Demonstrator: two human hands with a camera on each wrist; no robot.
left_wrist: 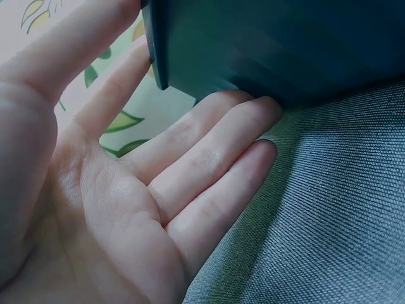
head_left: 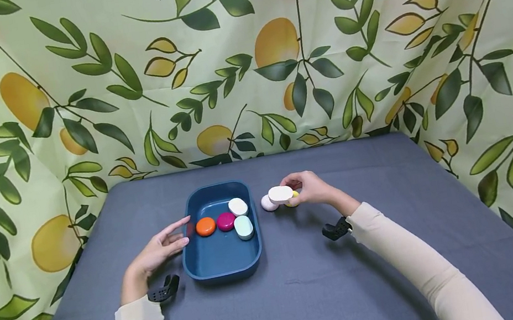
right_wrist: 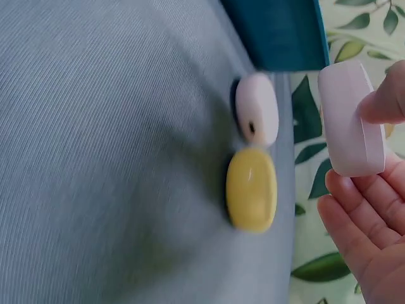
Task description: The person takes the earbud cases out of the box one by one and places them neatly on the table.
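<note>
Right hand [head_left: 308, 188] has its grip pinched on a white oblong block [head_left: 281, 195], thumb on 1 side, lifted off the surface [head_left: 307, 286] just right of the blue tray [head_left: 217, 258]. The pale pink block [right_wrist: 258, 104] and yellow block [right_wrist: 252, 190] sit close together below it. Left hand [head_left: 157, 251] has a loose, spread grip holding nothing, fingertips at the tray's left wall. Tray's got 4 pieces: orange [head_left: 205, 227], magenta [head_left: 226, 221], white [head_left: 237, 207], mint [head_left: 244, 228].

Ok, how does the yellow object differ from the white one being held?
The yellow object rests on the grey cloth; the white object is raised in the right hand. The yellow one looks smoothly rounded; the white one shows crisper edges. Both are outside the blue tray.
</note>
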